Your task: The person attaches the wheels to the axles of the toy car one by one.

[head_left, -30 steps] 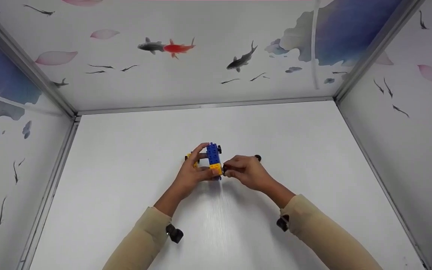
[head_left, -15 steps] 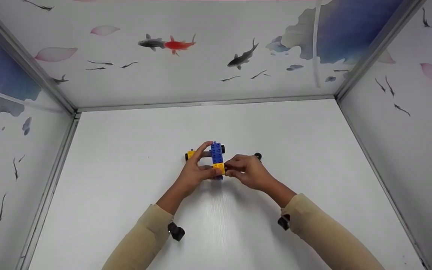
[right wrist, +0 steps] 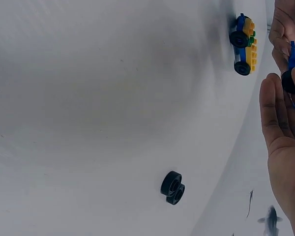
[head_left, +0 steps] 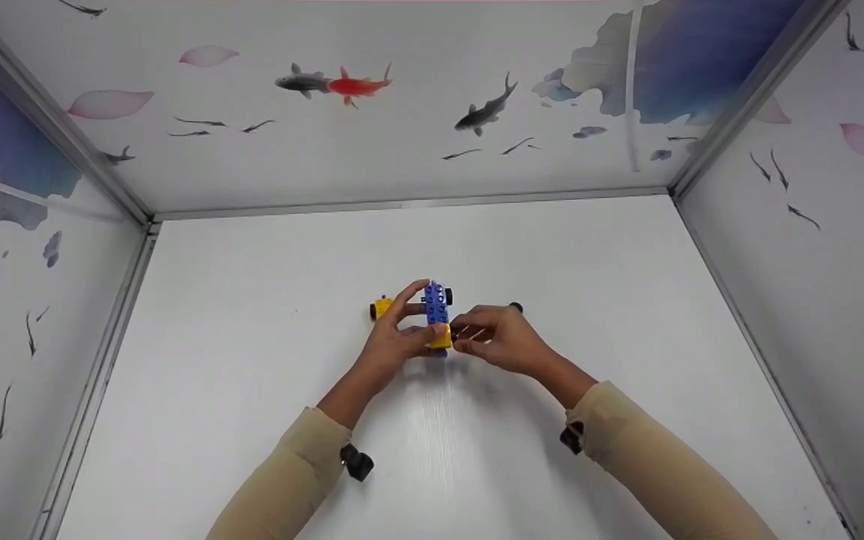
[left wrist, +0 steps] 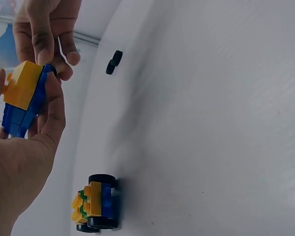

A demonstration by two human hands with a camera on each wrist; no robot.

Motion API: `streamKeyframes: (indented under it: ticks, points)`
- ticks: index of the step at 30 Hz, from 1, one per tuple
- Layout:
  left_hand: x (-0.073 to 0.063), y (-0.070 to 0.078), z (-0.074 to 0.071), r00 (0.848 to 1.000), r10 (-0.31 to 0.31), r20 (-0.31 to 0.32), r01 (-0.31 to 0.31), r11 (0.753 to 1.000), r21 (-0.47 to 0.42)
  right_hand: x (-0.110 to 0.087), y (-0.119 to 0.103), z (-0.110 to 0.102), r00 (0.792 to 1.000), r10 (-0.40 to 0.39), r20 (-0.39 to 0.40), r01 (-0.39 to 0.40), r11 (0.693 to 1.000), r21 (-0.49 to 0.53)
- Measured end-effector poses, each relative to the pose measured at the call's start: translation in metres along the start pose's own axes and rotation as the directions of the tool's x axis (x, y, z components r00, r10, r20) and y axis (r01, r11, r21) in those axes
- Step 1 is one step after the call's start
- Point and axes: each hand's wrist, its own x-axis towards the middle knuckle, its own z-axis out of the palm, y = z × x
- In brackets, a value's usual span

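Note:
My left hand (head_left: 391,345) grips a toy brick car (head_left: 436,302) with a studded blue base and a yellow brick at its near end, held up on its side. A black wheel shows at the car's far end. At the near end, my right hand (head_left: 507,337) pinches another black toy wheel (right wrist: 288,82) against the car's side, thumb on the tyre. In the left wrist view the yellow brick (left wrist: 25,84) sits on the blue base (left wrist: 18,118). The right fingers partly cover the wheel there.
A second toy car (left wrist: 101,201), yellow, blue and green with black wheels, stands on the white table (head_left: 252,420) beyond the left hand. Two loose black wheels (right wrist: 173,188) lie together past the right hand. Printed wall panels (head_left: 402,150) enclose the table.
The left hand and its car have shifted slightly right. The left thumb has moved up on the yellow brick. The right hand stays at the wheel, its fingers slightly more spread.

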Motion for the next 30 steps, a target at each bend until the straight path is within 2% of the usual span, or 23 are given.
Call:
streamKeyframes:
  ticks: [3, 6, 9, 12, 18, 25, 30]
  points:
    - [-0.001, 0.000, 0.001, 1.000, 0.005, -0.005, -0.004, 1.000, 0.010, 0.001, -0.001, -0.002, 1.000, 0.017, -0.023, -0.016, 1.000, 0.020]
    - [-0.002, 0.000, 0.003, 1.000, 0.005, -0.004, -0.005, 1.000, 0.008, 0.005, -0.003, -0.004, 0.994, 0.063, -0.091, -0.061, 0.998, 0.024]
    - [-0.003, -0.001, 0.005, 1.000, -0.006, -0.017, 0.006, 1.000, 0.013, 0.010, -0.005, -0.004, 0.976, 0.134, -0.169, -0.135, 0.991, 0.007]
    - [-0.003, -0.002, 0.007, 0.999, -0.026, -0.033, 0.027, 0.999, 0.035, 0.016, -0.007, -0.003, 0.959, 0.197, -0.203, -0.198, 0.980, 0.019]
    - [-0.005, -0.003, 0.011, 0.999, -0.038, -0.013, 0.038, 0.999, 0.034, 0.030, -0.007, 0.003, 0.947, 0.264, -0.185, -0.259, 0.965, 0.052]
    - [-0.006, -0.004, 0.012, 0.999, -0.038, 0.000, 0.038, 0.998, 0.058, 0.038, -0.011, 0.005, 0.948, 0.275, -0.162, -0.270, 0.961, 0.050]
    - [-0.005, -0.004, 0.013, 0.999, -0.051, -0.006, 0.051, 0.996, 0.077, 0.040, -0.013, 0.006, 0.948, 0.276, -0.159, -0.280, 0.960, -0.002]
